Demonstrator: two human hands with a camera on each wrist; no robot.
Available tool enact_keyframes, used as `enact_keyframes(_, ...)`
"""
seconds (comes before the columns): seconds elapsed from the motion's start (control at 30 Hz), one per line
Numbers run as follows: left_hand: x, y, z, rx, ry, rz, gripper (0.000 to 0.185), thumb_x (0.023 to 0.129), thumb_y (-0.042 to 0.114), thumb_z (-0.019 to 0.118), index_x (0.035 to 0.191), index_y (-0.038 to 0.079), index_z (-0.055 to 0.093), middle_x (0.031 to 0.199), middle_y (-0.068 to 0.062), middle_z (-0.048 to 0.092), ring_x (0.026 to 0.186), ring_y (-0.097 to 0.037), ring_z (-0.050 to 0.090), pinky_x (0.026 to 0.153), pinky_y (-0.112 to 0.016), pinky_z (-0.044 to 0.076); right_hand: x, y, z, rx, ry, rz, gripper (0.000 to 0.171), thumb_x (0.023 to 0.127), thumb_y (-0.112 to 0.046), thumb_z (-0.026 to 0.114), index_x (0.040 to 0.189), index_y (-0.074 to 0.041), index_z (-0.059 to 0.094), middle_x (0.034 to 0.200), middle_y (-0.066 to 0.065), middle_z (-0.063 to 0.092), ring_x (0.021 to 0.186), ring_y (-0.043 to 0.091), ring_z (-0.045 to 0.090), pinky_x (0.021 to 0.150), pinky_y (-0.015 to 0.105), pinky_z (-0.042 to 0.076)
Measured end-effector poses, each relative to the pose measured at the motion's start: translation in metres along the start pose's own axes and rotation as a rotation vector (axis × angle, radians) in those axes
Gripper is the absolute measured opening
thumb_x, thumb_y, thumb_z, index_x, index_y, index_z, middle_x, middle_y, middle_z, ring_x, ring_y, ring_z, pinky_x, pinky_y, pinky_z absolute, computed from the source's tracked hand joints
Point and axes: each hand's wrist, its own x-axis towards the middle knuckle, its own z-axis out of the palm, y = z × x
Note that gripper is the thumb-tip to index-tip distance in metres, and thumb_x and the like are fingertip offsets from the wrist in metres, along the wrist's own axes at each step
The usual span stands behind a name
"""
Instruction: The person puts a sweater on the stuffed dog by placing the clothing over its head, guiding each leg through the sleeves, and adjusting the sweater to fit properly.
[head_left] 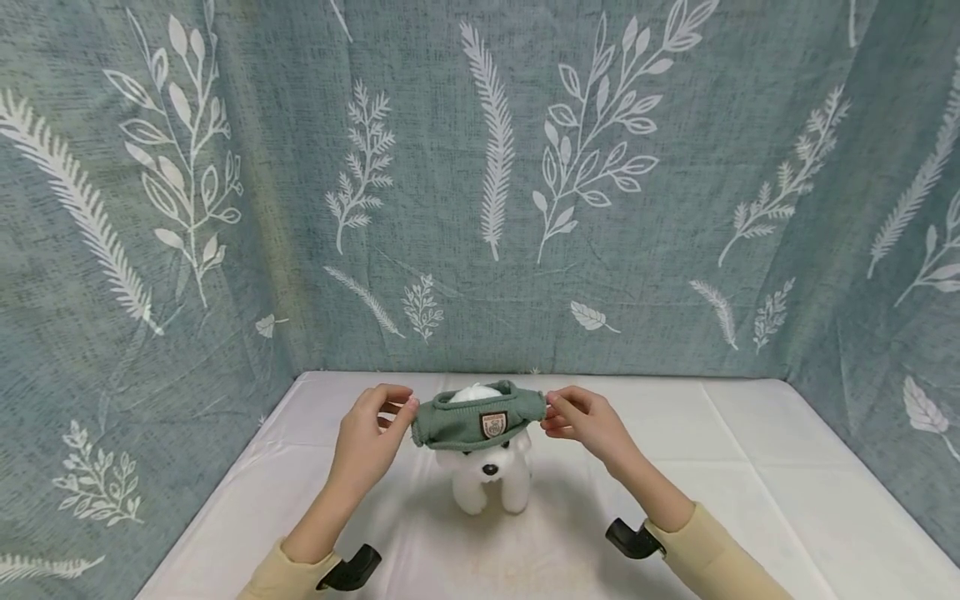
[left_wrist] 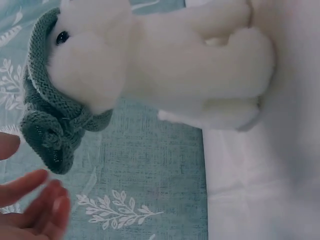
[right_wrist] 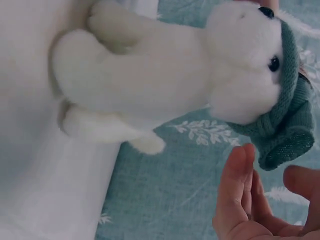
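Two hands [head_left: 367, 437] [head_left: 588, 422], fingers released, flank a green knit garment [head_left: 453, 425] on a white plush dog [head_left: 469, 489]; white cloth [head_left: 697, 458] beneath, teal leaf-print curtain [head_left: 442, 208] far.

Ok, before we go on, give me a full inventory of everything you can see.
Toy dog: 1, white with black eyes and nose, on the white surface in the middle.
Knitted garment: 1, green, around the top of the dog's head.
Patch: 1, dark-bordered with a pale emblem, on the garment's front.
Surface: 1, white, under the dog.
Backdrop fabric: blue-green with white leaf prints, behind and at both sides; number of pieces unclear.
Sleeves: 2, pale yellow, on the person's forearms.
Wrist devices: 2, black, one at each sleeve cuff.
Left hand: 1, bare, beside the garment's left end.
Right hand: 1, bare, beside its right end.
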Motion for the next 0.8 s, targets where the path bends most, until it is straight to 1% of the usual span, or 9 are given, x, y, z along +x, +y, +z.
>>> enact_keyframes(0.1, -0.007, -0.001, -0.003, -0.031, 0.093, 0.083, 0.01, 0.089, 0.024, 0.067, 0.096, 0.017, 0.066, 0.089, 0.005, 0.063, 0.078, -0.008, 0.058, 0.066, -0.025, 0.05, -0.008, 0.0, -0.002, 0.017, 0.002, 0.004, 0.034, 0.097, -0.027, 0.056, 0.11, 0.003, 0.06, 0.094, 0.013, 0.066, 0.086, 0.023, 0.068, 0.078, 0.033, 0.057)
enact_keyframes(0.17, -0.013, 0.0, -0.005, -0.064, 0.118, 0.121, 0.005, 0.086, 0.02, 0.071, 0.085, 0.019, 0.066, 0.08, 0.009, 0.062, 0.069, -0.005, 0.057, 0.061, -0.021, 0.048, -0.016, -0.001, -0.001, 0.017, -0.019, -0.001, 0.033, 0.096, -0.026, 0.056, 0.109, 0.004, 0.06, 0.096, 0.016, 0.066, 0.085, 0.022, 0.068, 0.078, 0.033, 0.057)
enact_keyframes(0.27, -0.022, 0.004, -0.007, -0.137, 0.053, 0.091, 0.013, 0.085, 0.023, 0.072, 0.074, 0.022, 0.065, 0.068, 0.01, 0.062, 0.059, -0.005, 0.054, 0.055, -0.021, 0.046, -0.026, -0.001, 0.003, 0.007, -0.073, 0.001, 0.035, 0.093, -0.026, 0.062, 0.108, 0.006, 0.061, 0.094, 0.013, 0.067, 0.082, 0.018, 0.067, 0.077, 0.032, 0.057)
enact_keyframes(0.37, -0.03, 0.008, -0.008, -0.203, -0.091, -0.013, 0.02, 0.085, 0.033, 0.07, 0.068, 0.023, 0.067, 0.063, 0.007, 0.063, 0.054, -0.008, 0.054, 0.052, -0.024, 0.046, -0.032, -0.001, 0.009, 0.004, -0.125, 0.003, 0.038, 0.089, -0.026, 0.067, 0.107, 0.007, 0.062, 0.09, 0.008, 0.068, 0.081, 0.016, 0.067, 0.076, 0.03, 0.057)
enact_keyframes(0.43, -0.032, 0.01, -0.006, -0.241, -0.194, -0.093, 0.024, 0.085, 0.038, 0.07, 0.067, 0.021, 0.069, 0.061, 0.003, 0.063, 0.053, -0.011, 0.054, 0.05, -0.025, 0.045, -0.032, -0.001, 0.013, 0.003, -0.135, 0.006, 0.04, 0.087, -0.029, 0.069, 0.106, 0.007, 0.064, 0.09, 0.009, 0.07, 0.081, 0.015, 0.068, 0.076, 0.031, 0.057)
enact_keyframes(0.53, -0.033, 0.01, 0.0, -0.295, -0.316, -0.199, 0.031, 0.084, 0.042, 0.069, 0.073, 0.014, 0.073, 0.063, -0.001, 0.063, 0.054, -0.012, 0.054, 0.051, -0.026, 0.047, -0.029, -0.001, 0.019, 0.008, -0.131, 0.029, 0.042, 0.086, -0.033, 0.07, 0.102, 0.005, 0.066, 0.093, 0.014, 0.07, 0.079, 0.016, 0.068, 0.075, 0.031, 0.057)
enact_keyframes(0.6, -0.032, 0.01, 0.004, -0.355, -0.373, -0.272, 0.036, 0.085, 0.043, 0.067, 0.079, 0.008, 0.074, 0.064, -0.002, 0.063, 0.055, -0.012, 0.054, 0.051, -0.027, 0.047, -0.027, -0.001, 0.022, 0.021, -0.125, 0.056, 0.043, 0.085, -0.034, 0.07, 0.101, 0.006, 0.066, 0.091, 0.014, 0.07, 0.077, 0.015, 0.067, 0.074, 0.031, 0.057)
enact_keyframes(0.67, -0.03, 0.009, 0.008, -0.452, -0.419, -0.353, 0.041, 0.086, 0.043, 0.066, 0.085, 0.003, 0.074, 0.065, -0.001, 0.064, 0.055, -0.01, 0.053, 0.052, -0.026, 0.047, -0.024, -0.001, 0.025, 0.052, -0.122, 0.09, 0.045, 0.085, -0.035, 0.07, 0.1, 0.007, 0.066, 0.086, 0.01, 0.07, 0.073, 0.013, 0.067, 0.072, 0.03, 0.057)
enact_keyframes(0.8, -0.025, 0.006, 0.013, -0.736, -0.485, -0.534, 0.042, 0.09, 0.042, 0.062, 0.089, 0.001, 0.073, 0.066, 0.004, 0.062, 0.055, -0.006, 0.051, 0.052, -0.02, 0.044, -0.021, -0.003, 0.03, 0.124, -0.132, 0.141, 0.048, 0.085, -0.035, 0.07, 0.1, 0.009, 0.066, 0.077, 0.003, 0.07, 0.067, 0.01, 0.066, 0.067, 0.028, 0.057)
